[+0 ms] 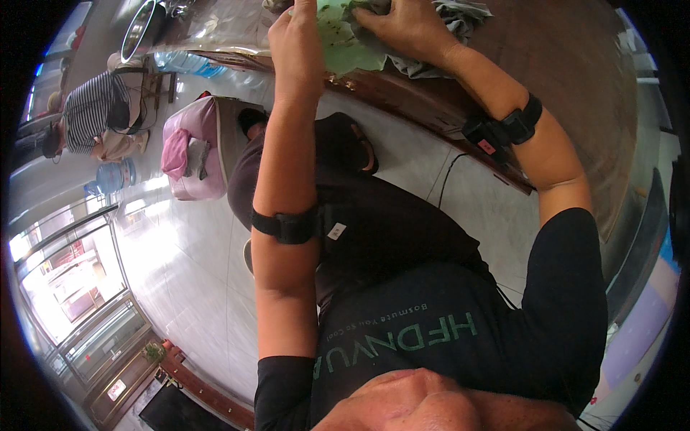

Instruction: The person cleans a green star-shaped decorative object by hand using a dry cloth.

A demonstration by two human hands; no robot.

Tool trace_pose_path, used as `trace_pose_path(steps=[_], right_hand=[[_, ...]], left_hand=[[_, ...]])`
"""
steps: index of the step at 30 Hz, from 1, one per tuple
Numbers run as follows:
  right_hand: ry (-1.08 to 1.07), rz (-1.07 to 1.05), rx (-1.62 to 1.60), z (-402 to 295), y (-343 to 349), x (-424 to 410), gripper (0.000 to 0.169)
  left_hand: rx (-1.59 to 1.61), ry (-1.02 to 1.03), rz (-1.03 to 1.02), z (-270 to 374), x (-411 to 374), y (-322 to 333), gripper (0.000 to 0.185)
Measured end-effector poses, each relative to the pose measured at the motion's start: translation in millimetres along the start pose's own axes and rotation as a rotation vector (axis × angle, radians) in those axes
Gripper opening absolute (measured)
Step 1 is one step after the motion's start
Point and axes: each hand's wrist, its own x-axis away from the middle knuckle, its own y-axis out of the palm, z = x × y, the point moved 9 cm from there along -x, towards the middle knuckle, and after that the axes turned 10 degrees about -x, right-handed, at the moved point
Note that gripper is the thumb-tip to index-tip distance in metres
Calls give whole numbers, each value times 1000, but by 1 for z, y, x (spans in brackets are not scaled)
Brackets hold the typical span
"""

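My left hand (295, 40) is over the table's near edge. Its fingertips run out of the top of the view, so what they hold is hidden. Beside it lies a pale green sheet (347, 54) strewn with small dark bits; its material is unclear. My right hand (404, 27) rests at the sheet's right side, its fingers on a bunched dark grey cloth (366, 24). More crumpled grey cloth (418, 67) lies under and beside that hand. Both forearms wear black straps.
The brown table (566, 108) spans the top and right, a metal basin (143, 32) at its left. A pink padded stool (202, 161) bearing cloths and large blue water bottles (116, 175) stand on the floor. A person in a striped shirt (91, 108) sits at left.
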Motion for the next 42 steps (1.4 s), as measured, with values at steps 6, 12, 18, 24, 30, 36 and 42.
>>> trace_pose_path(steps=[6, 12, 18, 24, 30, 36, 42], right_hand=[[-14, -3, -77, -7, 0, 4, 34], [-76, -10, -59, -7, 2, 3, 32], [-81, 3, -36, -9, 2, 4, 32], [-92, -11, 8, -8, 0, 3, 33], [-132, 10, 23, -16, 1, 6, 32], [-69, 20, 27, -7, -1, 4, 34], [1, -121, 11, -7, 5, -1, 34]], left_hand=[[-355, 92, 69, 9, 6, -6, 56], [-298, 27, 45, 13, 11, -4, 59], [-252, 49, 71, 10, 11, -4, 60], [-275, -11, 69, 20, 17, -3, 61], [-267, 52, 62, 13, 13, -4, 62], [-297, 67, 68, 20, 14, -3, 61], [-224, 18, 69, 5, 6, -8, 60]])
